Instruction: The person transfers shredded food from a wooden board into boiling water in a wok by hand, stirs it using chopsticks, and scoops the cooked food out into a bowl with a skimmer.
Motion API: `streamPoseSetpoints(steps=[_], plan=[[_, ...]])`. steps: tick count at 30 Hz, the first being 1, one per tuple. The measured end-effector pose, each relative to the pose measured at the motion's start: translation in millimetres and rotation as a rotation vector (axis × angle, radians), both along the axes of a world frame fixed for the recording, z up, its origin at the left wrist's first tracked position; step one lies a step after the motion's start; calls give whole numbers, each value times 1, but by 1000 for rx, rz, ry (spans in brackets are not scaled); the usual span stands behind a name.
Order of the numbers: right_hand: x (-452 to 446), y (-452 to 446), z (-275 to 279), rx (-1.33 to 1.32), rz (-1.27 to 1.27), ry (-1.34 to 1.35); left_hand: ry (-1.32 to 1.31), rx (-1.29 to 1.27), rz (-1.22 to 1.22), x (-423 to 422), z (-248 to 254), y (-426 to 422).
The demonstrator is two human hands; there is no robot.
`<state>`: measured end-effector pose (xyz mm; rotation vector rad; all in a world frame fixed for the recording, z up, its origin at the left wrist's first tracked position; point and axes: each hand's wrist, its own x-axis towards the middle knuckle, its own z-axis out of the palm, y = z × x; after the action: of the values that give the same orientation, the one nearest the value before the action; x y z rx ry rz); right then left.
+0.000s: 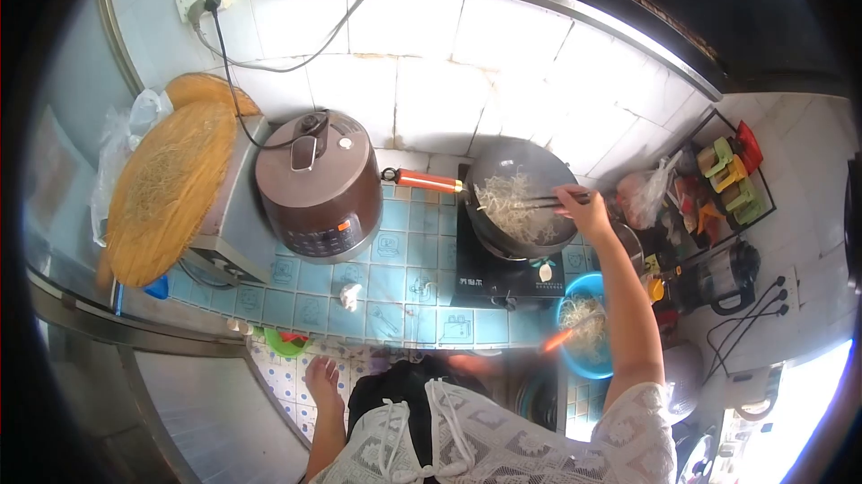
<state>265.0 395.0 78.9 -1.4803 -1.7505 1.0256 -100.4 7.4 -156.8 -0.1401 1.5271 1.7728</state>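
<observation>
Pale shreds (505,206) sit tangled in a dark, round-walled wok (523,156) on the black cooktop (489,282); they look light, limp and kinda slippery, so I'd pinch a loose clump mid-strand. The right hand (584,210) has the thin dark chopsticks (543,202) near their back ends, tips in the shreds. Left hand (325,381) hangs low, fingers loosely spread, nothing visible in it. Further out: a smooth-looking orange handle (431,180), round blue basin (603,365), glossy tiled tabletop (386,295).
</observation>
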Motion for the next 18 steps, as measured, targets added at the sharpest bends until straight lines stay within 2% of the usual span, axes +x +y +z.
streamPoseSetpoints(steps=[2,3,6,7,8,10,11,13,15,16,17,18], plan=[[4,21,-46,-37,43,206,11,42,-72,1,8,14],[5,24,-50,63,29,-34,40,52,-125,3,16,20],[13,26,-44,185,-77,-141,137,52,-209,9,35,35],[15,26,-45,193,-92,6,205,-5,-356,9,30,40],[20,28,-46,193,-95,7,269,-62,-499,12,25,43],[36,27,-53,141,-22,-212,221,-3,-742,34,35,60],[43,26,-53,137,-32,-208,216,49,-906,45,30,72],[53,26,-37,199,-97,-232,719,168,-1268,81,44,97],[53,26,-22,235,-111,-161,468,361,-1349,131,20,121],[51,26,-20,271,-130,-85,489,373,-1402,156,30,134],[50,30,-26,394,-48,-156,513,387,-1456,182,40,148],[51,34,-38,372,1,-271,668,335,-1527,213,24,163]])
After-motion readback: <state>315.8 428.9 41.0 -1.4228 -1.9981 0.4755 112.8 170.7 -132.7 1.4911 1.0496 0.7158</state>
